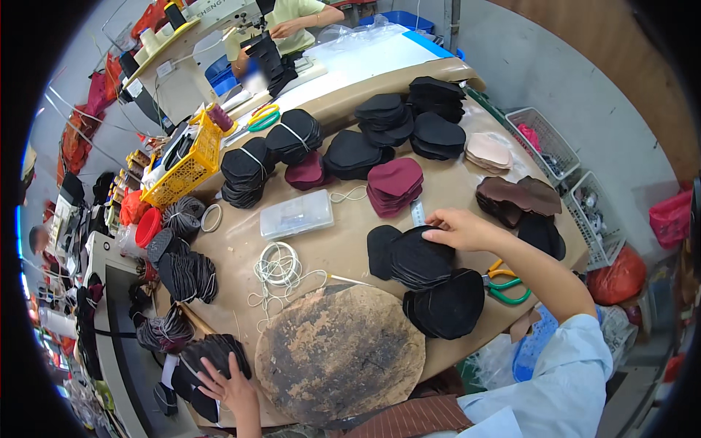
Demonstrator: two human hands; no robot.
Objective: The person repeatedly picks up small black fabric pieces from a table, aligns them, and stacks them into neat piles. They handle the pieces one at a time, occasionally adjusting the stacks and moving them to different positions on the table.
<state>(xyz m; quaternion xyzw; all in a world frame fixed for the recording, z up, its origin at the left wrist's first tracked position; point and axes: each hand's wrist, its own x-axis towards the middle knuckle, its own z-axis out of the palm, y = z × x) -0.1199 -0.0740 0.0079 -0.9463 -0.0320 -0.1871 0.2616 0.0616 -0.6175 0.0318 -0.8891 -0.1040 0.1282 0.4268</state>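
My left hand (232,394) is over a pile of dark, rounded fabric pieces (212,358) at the near left, its fingers spread. At the right, my right hand (467,231) has thumb and fingers around the far edge of a stack of black fabric pieces (420,259). How many pieces are between them is hidden. Another black stack (447,303) lies just nearer, touching it. A clear ruler (418,213) sticks out beyond my right fingertips. Beside my right forearm are scissors (504,285) with orange and green handles. A round, worn wooden block (339,354) is between my arms.
Beyond are maroon stacks (394,186), tied black bundles (247,171), a pale stack (488,153) and brown pieces (520,198). A plastic box (296,214), coiled white cord (277,264) and yellow basket (186,164) stand leftward. Across the table, a person (296,29) works at a sewing machine.
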